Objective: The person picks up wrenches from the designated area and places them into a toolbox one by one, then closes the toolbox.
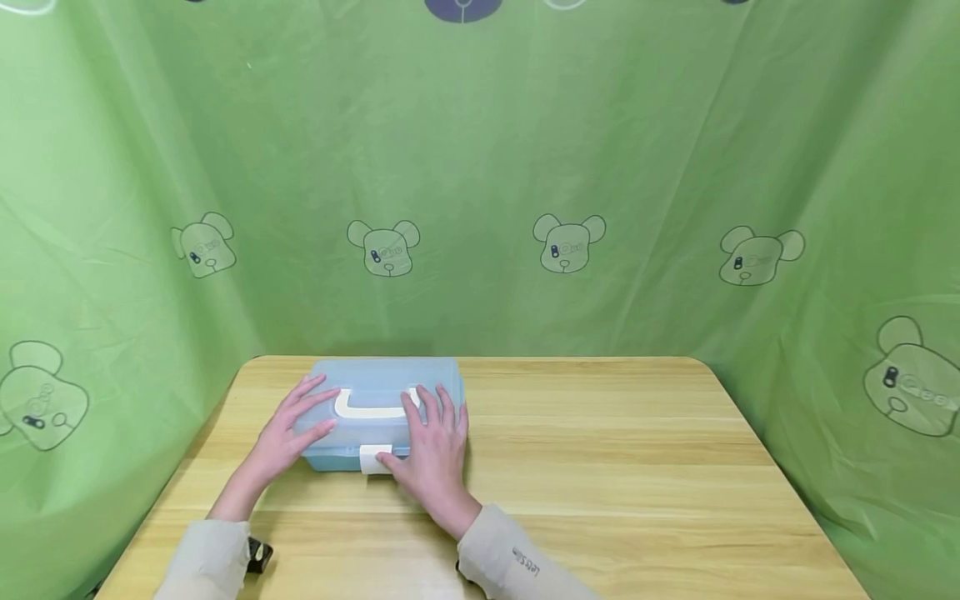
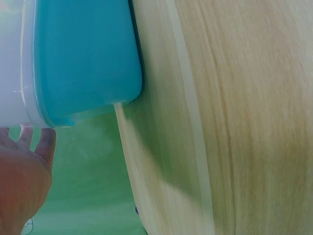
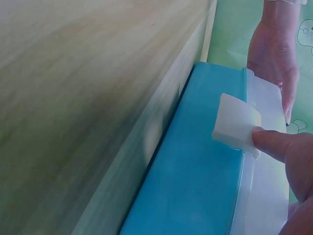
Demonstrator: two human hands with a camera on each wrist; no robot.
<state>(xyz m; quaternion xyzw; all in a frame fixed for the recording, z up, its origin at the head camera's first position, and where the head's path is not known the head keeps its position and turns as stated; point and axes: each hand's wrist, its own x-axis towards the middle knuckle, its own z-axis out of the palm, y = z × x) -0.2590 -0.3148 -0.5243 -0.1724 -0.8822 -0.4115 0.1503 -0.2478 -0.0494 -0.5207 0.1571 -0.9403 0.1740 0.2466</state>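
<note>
A storage box with a teal base and a pale translucent lid stands on the table, its lid down. On top lies a white carrying handle, and a white latch sits at the front. My left hand rests on the lid's left side with fingers spread. Over the front right of the lid lies my right hand, fingers spread toward the handle's right end. Its thumb presses the latch's edge, as the right wrist view shows with the latch tilted out from the base.
The wood-grain table extends to the right of the box and in front of it. A green curtain with bear-head prints surrounds the table at the back and sides. A small black object shows beside the left sleeve.
</note>
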